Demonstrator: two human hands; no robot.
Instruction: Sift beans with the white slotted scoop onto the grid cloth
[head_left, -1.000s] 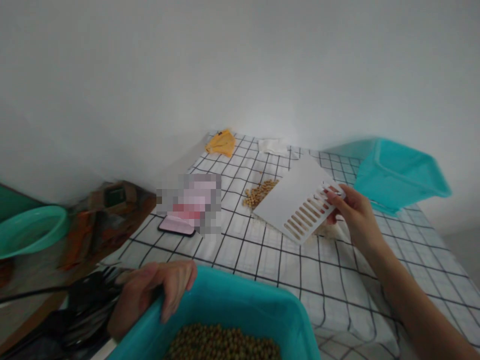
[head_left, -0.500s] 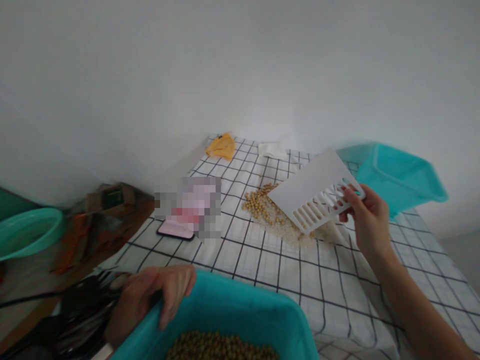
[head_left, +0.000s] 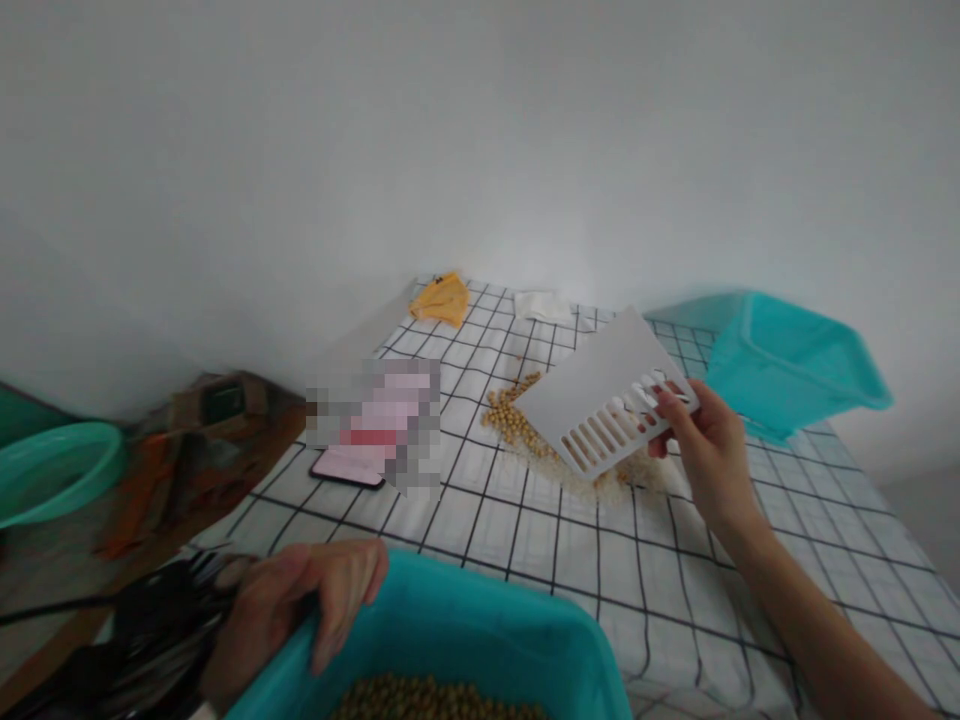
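My right hand (head_left: 705,440) pinches the slotted end of a flat white plastic board (head_left: 600,385), thumb on top. The board is tilted over a spread of yellow beans (head_left: 514,415) and pale rice-like grains (head_left: 637,472) on the checked cloth, and hides part of them. My left hand (head_left: 307,595) grips the rim of a turquoise bin (head_left: 495,590) at the near edge, fingers curled over its wall. Greenish-brown beans (head_left: 442,697) cover the part of its bottom that shows.
A second turquoise bin (head_left: 795,350) lies tipped at the right. On the checked tablecloth (head_left: 465,510) are a phone (head_left: 352,465), partly blurred out, a yellow cloth-like piece (head_left: 442,300) and a white folded piece (head_left: 541,305). A green basin (head_left: 67,470) stands lower left.
My right hand has moved left and slightly nearer with the white board, which now covers more of the yellow beans. My left hand stays on the bin's rim.
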